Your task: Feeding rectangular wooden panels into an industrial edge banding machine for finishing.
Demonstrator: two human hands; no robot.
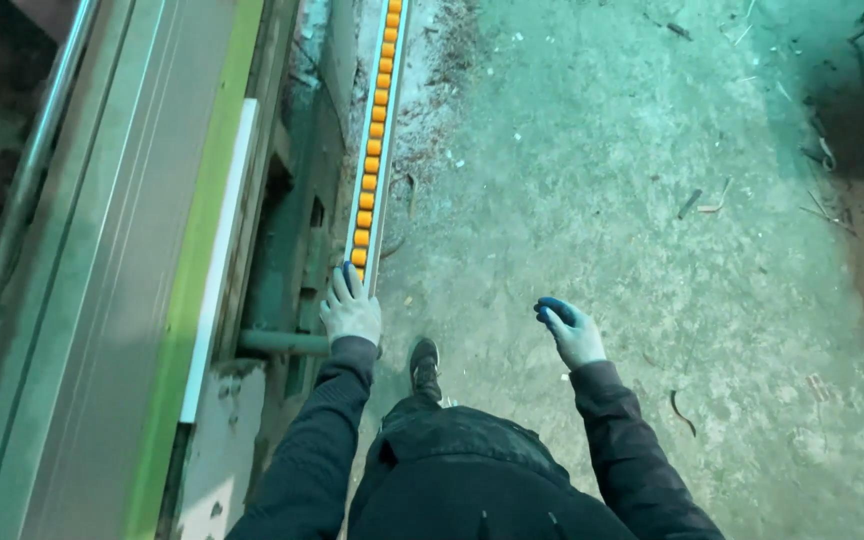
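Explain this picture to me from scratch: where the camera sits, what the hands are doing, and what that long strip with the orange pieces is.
The one picture comes from a camera worn on the person's head, looking straight down, so you see their dark sleeves, dark clothing and one shoe below.

Both hands wear light gloves with blue fingertips. The left hand rests at the near end of a long narrow rail fitted with a row of small orange rollers, which runs away from the person along a big green machine. A metal bar sticks out from the machine just beside that hand. The right hand hangs free over the floor, its fingers loosely curled, holding nothing.

The concrete floor is dusty and strewn with wood chips, splinters and sawdust, thickest beside the rail.
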